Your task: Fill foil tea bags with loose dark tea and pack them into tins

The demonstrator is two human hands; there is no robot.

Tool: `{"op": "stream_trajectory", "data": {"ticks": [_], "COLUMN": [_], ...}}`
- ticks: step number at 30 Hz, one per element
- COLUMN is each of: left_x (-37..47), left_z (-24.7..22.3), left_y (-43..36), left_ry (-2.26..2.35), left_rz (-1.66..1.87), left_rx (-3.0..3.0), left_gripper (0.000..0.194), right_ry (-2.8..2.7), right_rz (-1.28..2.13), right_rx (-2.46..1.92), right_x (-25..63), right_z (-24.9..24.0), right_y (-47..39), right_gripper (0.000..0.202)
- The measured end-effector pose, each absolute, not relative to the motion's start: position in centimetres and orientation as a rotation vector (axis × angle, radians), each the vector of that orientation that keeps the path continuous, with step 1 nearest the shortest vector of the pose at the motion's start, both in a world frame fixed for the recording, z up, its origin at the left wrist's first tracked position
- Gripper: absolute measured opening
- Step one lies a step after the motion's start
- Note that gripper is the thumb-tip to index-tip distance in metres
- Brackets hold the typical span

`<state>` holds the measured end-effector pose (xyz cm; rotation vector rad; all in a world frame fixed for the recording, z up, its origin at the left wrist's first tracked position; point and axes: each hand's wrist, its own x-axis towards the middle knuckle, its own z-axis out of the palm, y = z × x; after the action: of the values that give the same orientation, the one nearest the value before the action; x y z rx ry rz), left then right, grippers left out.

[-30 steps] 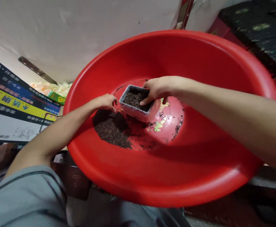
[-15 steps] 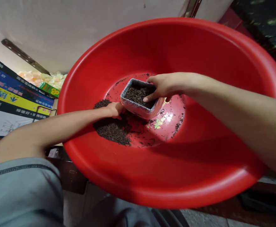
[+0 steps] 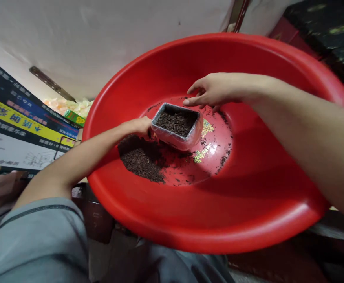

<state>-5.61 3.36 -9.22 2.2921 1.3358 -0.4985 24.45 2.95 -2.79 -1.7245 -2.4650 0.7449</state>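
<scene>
A rectangular container wrapped in clear plastic is in the red basin, filled with dark dry shreds that look like loose tea leaves. My left hand is closed at the container's left end, its fingertips partly hidden. Just beyond the container's back right corner hovers my right hand, fingers apart and holding nothing. A pile of the same dark shreds lies on the basin floor, below my left hand. Scattered bits stick around the floor's edge, near a yellow printed pattern.
The wide red basin has a thick raised rim all round. At left stands a printed cardboard box, with a small green box and pale wrapped items behind it. A whitish wall rises behind the basin.
My right hand has come out of the container and moved up and right, off the dark shreds. My left hand stays at the container's left end. The view has shifted slightly.
</scene>
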Motion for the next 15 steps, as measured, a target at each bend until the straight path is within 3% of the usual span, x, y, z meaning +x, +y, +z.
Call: {"op": "stream_trajectory", "data": {"ticks": [3, 8, 15], "left_x": [-5.9, -4.6, 3.7], "left_z": [-4.0, 2.5, 1.5], "left_y": [3.5, 2.0, -0.2], "left_ry": [1.449, 1.505, 1.075], "left_rz": [-0.538, -0.173, 0.044], "left_rx": [2.313, 2.391, 2.533], "left_gripper": [0.013, 0.014, 0.012], "right_ry": [-2.462, -2.521, -2.553], "right_rz": [0.534, 0.380, 0.352], "right_rx": [-1.731, -1.748, -1.760], "right_x": [25.8, 26.9, 26.1], "right_z": [-3.8, -5.9, -5.4], "right_y": [4.8, 7.3, 7.0], "right_gripper": [0.080, 0.079, 0.077]}}
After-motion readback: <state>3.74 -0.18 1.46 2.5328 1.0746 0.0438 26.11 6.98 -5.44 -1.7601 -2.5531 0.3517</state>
